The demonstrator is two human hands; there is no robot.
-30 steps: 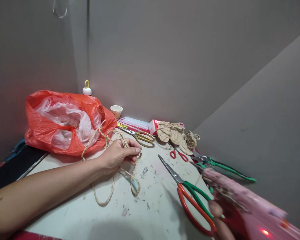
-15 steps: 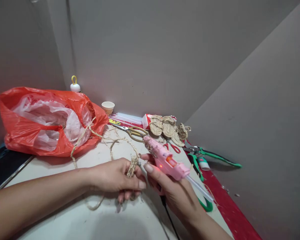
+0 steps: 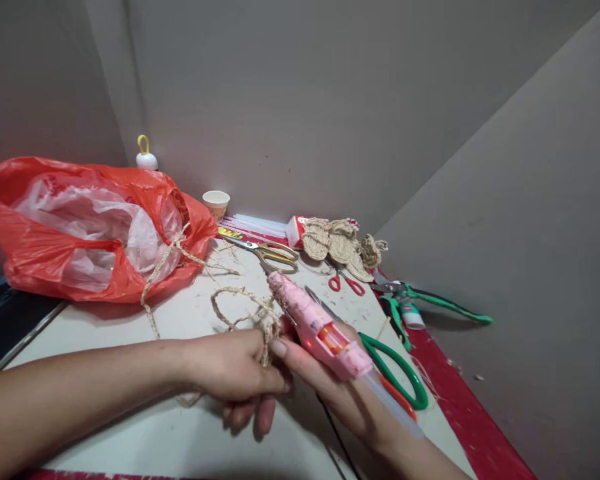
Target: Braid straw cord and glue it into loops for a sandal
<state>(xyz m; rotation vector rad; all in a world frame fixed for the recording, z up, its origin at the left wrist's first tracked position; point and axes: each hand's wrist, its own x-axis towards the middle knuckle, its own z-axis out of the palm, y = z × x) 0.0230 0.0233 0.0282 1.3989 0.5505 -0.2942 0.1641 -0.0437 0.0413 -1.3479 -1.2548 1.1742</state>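
Note:
My left hand [image 3: 240, 367] is closed around a small braided straw piece [image 3: 269, 327], whose top pokes up between thumb and fingers. A braided straw cord [image 3: 223, 310] loops away from it over the table. In my right hand [image 3: 340, 403] is a pink hot glue gun [image 3: 313, 320] with a red light lit and a clear glue stick [image 3: 393, 407] out of its back. Its nozzle points up and to the left, above the straw piece. My right thumb and a fingertip are close against the straw; whether they grip it I cannot tell.
A red plastic bag [image 3: 45, 267] stands at left. Gold-handled scissors [image 3: 275, 255], a paper cup [image 3: 216, 205], glue sticks [image 3: 257, 225], woven straw pieces [image 3: 341, 243] and red-handled scissors [image 3: 347, 283] lie at the back. Green pruning shears [image 3: 445, 307] and large green-handled scissors [image 3: 413, 380] are at right.
The glue gun has shifted slightly left and tilted. My right thumb has come closer to my left hand and the straw piece. More of the large green-handled scissors shows.

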